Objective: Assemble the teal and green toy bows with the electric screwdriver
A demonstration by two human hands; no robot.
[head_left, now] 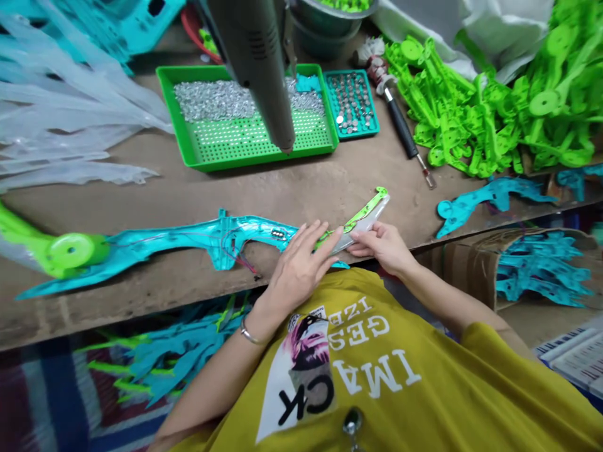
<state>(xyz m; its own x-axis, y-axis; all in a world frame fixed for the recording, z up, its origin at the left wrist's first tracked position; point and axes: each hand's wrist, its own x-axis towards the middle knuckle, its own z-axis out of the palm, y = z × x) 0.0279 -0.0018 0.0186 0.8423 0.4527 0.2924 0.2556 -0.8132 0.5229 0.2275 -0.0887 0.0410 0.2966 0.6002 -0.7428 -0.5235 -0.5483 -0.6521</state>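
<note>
A long toy bow body of turquoise plastic (164, 243) lies along the table's near edge, thin wires running in it. At its left end is a green limb with a round hub (71, 252). My left hand (301, 267) rests over the right end of the bow body, fingers stretched out, hiding that joint. A slim green limb piece (365, 212) slants up to the right from under those fingers, beside a translucent plastic strip (362, 226). My right hand (380, 246) pinches the strip's lower edge between thumb and fingers.
A power screwdriver (268, 81) hangs over a green tray (254, 160) of small metal screws. Beside it are a small teal tray (353, 103) and a black-handled screwdriver (400, 125). Green parts (471, 113) pile at right, translucent strips (70, 107) at left. A carton (480, 270) holds turquoise parts.
</note>
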